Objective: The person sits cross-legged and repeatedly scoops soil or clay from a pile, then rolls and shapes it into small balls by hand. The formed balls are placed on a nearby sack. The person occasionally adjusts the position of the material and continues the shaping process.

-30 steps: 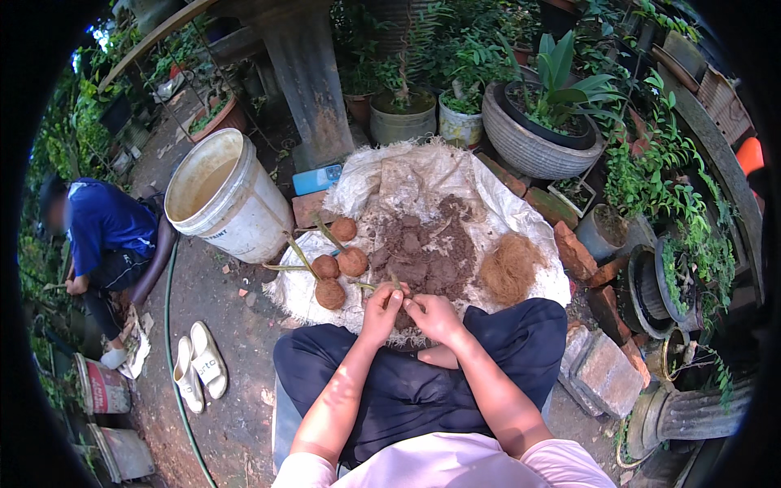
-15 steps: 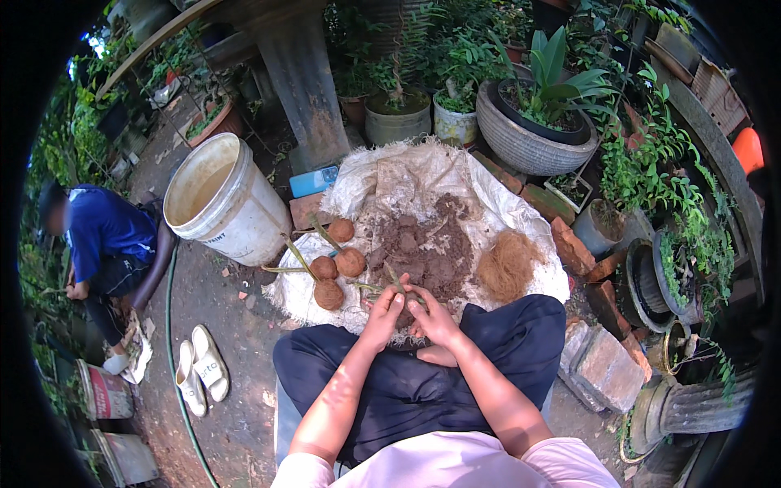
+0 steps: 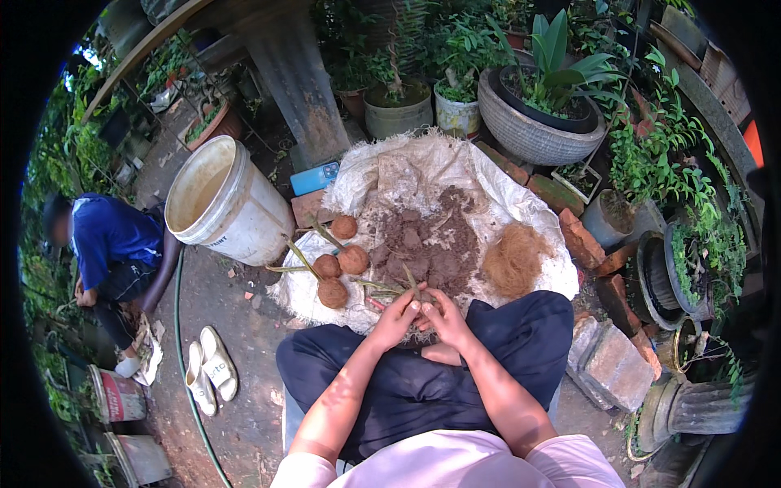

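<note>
Fingers point(image 3: 400, 309) of both hands are curled inward and closed around a green stem point(image 3: 412, 281); its lower end is hidden by the hands. Stem is tilted, its tip pointed up and away from the body, held over the near edge of a white woven sack point(image 3: 399, 163). On one side the left hand point(image 3: 394, 320) is placed, on the other the right hand point(image 3: 449, 320), thumbs brought close together; whether they touch cannot be told. Loose green stalks point(image 3: 374, 285) are seen just beyond the left hand. Brown mud point(image 3: 435, 244) is heaped mid-sack, just past the hands. To its left, four brown fibre balls point(image 3: 353, 259) are grouped, some with stalks stuck out. To its right, a clump of tan fibre point(image 3: 517, 260) is laid. Past the sack's left edge, a white bucket point(image 3: 252, 215) is stood on the ground; near it, a blue phone point(image 3: 314, 178) is rested just beside a brick point(image 3: 308, 207). Farther left, a seated co-worker in blue point(image 3: 114, 236) is seen; nearer, pale slides point(image 3: 218, 366) are set beside a green hose point(image 3: 177, 317).
</note>
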`<state>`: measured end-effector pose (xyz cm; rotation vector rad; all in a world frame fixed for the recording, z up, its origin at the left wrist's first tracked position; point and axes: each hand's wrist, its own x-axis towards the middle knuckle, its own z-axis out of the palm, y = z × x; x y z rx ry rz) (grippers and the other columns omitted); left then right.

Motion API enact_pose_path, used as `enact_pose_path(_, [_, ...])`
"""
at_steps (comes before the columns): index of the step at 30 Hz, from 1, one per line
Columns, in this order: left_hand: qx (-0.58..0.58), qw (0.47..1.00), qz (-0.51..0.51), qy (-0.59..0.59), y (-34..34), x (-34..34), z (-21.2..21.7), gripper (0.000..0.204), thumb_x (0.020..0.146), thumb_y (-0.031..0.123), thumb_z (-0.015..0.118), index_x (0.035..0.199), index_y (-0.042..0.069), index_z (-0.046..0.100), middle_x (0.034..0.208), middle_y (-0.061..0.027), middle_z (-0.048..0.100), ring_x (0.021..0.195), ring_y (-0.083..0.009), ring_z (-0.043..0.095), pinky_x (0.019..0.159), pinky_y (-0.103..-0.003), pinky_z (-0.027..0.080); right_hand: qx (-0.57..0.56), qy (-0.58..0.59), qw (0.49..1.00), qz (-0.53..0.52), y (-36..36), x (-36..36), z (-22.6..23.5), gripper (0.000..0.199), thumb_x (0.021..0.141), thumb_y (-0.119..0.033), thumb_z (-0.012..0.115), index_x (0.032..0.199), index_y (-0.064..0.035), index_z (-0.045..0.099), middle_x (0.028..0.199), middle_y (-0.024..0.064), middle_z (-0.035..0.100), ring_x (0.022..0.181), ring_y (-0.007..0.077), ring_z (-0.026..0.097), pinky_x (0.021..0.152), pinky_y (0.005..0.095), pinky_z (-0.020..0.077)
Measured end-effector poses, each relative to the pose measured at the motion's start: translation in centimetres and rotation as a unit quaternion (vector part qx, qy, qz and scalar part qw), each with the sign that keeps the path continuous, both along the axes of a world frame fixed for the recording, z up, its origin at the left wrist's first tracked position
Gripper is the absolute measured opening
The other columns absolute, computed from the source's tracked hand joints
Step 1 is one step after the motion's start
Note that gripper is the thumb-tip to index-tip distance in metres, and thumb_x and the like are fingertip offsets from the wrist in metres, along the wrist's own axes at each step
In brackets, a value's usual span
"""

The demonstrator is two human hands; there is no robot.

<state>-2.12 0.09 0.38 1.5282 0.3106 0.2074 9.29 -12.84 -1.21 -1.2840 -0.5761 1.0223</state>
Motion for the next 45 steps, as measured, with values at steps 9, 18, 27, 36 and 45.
enact_pose_path(9, [0.152, 0.985, 0.025, 0.072, -0.3, 0.0, 0.5, 0.046, 0.107, 0.024, 0.042, 0.149, 0.004, 0.043, 0.137, -0.0195, 0.057, 0.128, -0.0304, 0.055, 0.107, -0.037, 0.041, -0.016, 0.029, 0.999, -0.017, 0.7, 0.0, -1.2, 0.037, 0.105, -0.021, 0.05, 0.137, -0.0027, 0.047, 0.097, 0.01, 0.065, 0.075, 0.0154, 0.066, 0.065, 0.0295, 0.0561])
enact_pose_path(18, [0.118, 0.991, 0.025, 0.052, -0.3, 0.7, -0.9, 0.05, 0.107, 0.027, 0.043, 0.151, 0.005, 0.037, 0.124, -0.0168, 0.059, 0.109, -0.0266, 0.059, 0.099, -0.035, 0.044, -0.015, 0.018, 0.999, -0.035, 1.1, 0.2, -1.2, 0.033, 0.106, -0.022, 0.05, 0.132, -0.0025, 0.052, 0.089, 0.0057, 0.064, 0.065, 0.0099, 0.061, 0.058, 0.0254, 0.052])
enact_pose_path(27, [0.074, 0.991, 0.116, 0.002, -0.4, 0.7, -1.5, 0.047, 0.107, 0.031, 0.044, 0.145, 0.004, 0.038, 0.122, -0.0156, 0.059, 0.112, -0.0252, 0.058, 0.099, -0.036, 0.044, 0.036, 0.143, 0.989, -0.018, 1.1, 0.2, 0.2, 0.047, 0.105, -0.035, 0.052, 0.143, -0.0096, 0.043, 0.101, 0.0061, 0.064, 0.073, 0.0123, 0.062, 0.062, 0.0262, 0.0519])
enact_pose_path(36, [0.139, 0.983, 0.123, 0.012, -1.1, 0.2, -1.5, 0.051, 0.106, 0.027, 0.045, 0.147, 0.001, 0.03, 0.126, -0.0157, 0.058, 0.118, -0.0247, 0.057, 0.102, -0.036, 0.043, -0.04, 0.104, 0.994, 0.004, 1.4, -0.8, -1.1, 0.044, 0.105, -0.04, 0.051, 0.135, -0.0078, 0.046, 0.112, 0.0043, 0.062, 0.085, 0.0126, 0.063, 0.064, 0.0254, 0.0521])
enact_pose_path(45, [-0.084, 0.996, 0.013, 0.023, 0.4, 0.3, -0.6, 0.05, 0.1, 0.008, 0.05, 0.148, 0.0, 0.039, 0.14, -0.0157, 0.054, 0.128, -0.021, 0.053, 0.108, -0.034, 0.039, 0.033, 0.201, 0.973, -0.109, 1.1, 1.8, -0.6, 0.044, 0.106, -0.037, 0.045, 0.141, -0.0132, 0.037, 0.1, 0.0102, 0.063, 0.078, 0.0178, 0.065, 0.061, 0.0288, 0.0532])
